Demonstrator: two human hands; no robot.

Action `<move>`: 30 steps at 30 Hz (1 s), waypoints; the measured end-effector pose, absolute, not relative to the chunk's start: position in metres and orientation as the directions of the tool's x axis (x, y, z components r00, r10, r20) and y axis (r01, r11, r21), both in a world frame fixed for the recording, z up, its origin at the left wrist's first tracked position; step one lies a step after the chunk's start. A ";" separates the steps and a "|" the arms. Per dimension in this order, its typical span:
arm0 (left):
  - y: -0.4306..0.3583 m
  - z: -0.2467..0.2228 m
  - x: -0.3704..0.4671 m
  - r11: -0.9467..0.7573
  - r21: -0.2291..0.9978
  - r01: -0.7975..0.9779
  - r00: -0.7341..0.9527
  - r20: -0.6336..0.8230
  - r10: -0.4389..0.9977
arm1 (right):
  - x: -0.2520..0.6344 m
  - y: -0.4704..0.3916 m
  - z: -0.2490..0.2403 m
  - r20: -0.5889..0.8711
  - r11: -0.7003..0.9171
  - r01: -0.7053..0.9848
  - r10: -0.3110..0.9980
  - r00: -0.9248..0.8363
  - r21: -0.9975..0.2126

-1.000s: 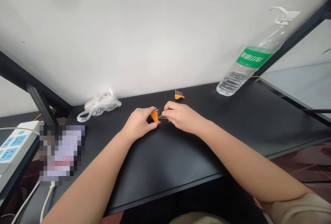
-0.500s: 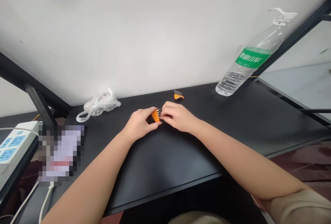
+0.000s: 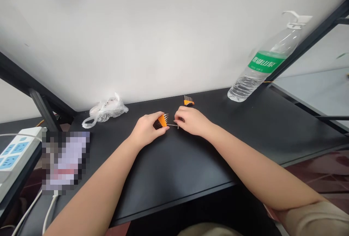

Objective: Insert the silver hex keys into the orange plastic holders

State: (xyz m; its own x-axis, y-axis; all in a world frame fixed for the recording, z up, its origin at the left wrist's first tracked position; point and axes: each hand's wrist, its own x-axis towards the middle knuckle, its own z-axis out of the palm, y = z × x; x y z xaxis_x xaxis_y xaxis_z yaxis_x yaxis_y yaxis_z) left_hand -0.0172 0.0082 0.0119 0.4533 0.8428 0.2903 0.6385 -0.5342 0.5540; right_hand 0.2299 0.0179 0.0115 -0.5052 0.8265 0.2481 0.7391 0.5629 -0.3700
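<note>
1. Desk (image 3: 177, 170), black, meets a white wall; water bottle (image 3: 265, 63) far right, plastic bag (image 3: 105, 110) far left, power strip (image 3: 12, 154) at left edge.
2. Left hand (image 3: 145, 130) grasps the orange hex-key holder (image 3: 163, 120) mid-desk; right hand (image 3: 192, 121) pinches one key (image 3: 172, 125).
3. Second holder (image 3: 188, 101) lies beyond; a blurred patch hides something near left.

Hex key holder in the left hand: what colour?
Orange holder, with dark metal keys; the head view shows it clearly.

Plain office-like workstation: black desk (image 3: 169, 170), power strip (image 3: 12, 154), white wall (image 3: 152, 36).
</note>
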 end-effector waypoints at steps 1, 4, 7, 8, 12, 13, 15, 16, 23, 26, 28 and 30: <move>0.009 0.011 -0.018 -0.527 0.555 0.644 0.446 0.288 0.848 | 0.233 0.021 0.011 0.210 0.552 0.731 0.832 -0.513 -0.402; 0.011 0.009 -0.019 -0.508 0.566 0.650 0.426 0.282 0.860 | 0.240 0.026 0.009 0.114 0.538 0.702 0.824 -0.555 -0.467; 0.012 0.009 -0.020 -0.499 0.576 0.647 0.422 0.274 0.864 | 0.241 0.028 0.007 0.077 0.531 0.698 0.818 -0.570 -0.480; 0.012 0.009 -0.020 -0.498 0.578 0.646 0.426 0.269 0.864 | 0.241 0.028 0.007 0.074 0.528 0.701 0.820 -0.567 -0.480; 0.012 0.008 -0.020 -0.498 0.580 0.645 0.428 0.265 0.864 | 0.243 0.028 0.008 0.050 0.500 0.716 0.834 -0.549 -0.487; 0.012 0.008 -0.020 -0.497 0.579 0.646 0.427 0.266 0.864 | 0.244 0.028 0.009 0.038 0.490 0.718 0.837 -0.545 -0.494; 0.012 0.007 -0.020 -0.496 0.577 0.649 0.425 0.265 0.865 | 0.246 0.028 0.010 0.019 0.476 0.720 0.840 -0.543 -0.505; 0.012 0.007 -0.020 -0.495 0.576 0.651 0.424 0.265 0.866 | 0.246 0.028 0.011 0.013 0.474 0.721 0.840 -0.543 -0.505; 0.013 0.006 -0.020 -0.494 0.565 0.661 0.420 0.268 0.867 | 0.245 0.025 0.014 0.046 0.513 0.724 0.829 -0.558 -0.462; 0.013 0.006 -0.019 -0.497 0.562 0.661 0.419 0.272 0.866 | 0.244 0.023 0.016 0.053 0.522 0.725 0.826 -0.562 -0.450; 0.013 0.006 -0.019 -0.496 0.567 0.658 0.422 0.268 0.866 | 0.244 0.020 0.018 0.027 0.504 0.743 0.834 -0.551 -0.440; 0.013 0.007 -0.019 -0.493 0.573 0.654 0.427 0.259 0.867 | 0.243 0.018 0.021 -0.048 0.457 0.777 0.849 -0.527 -0.433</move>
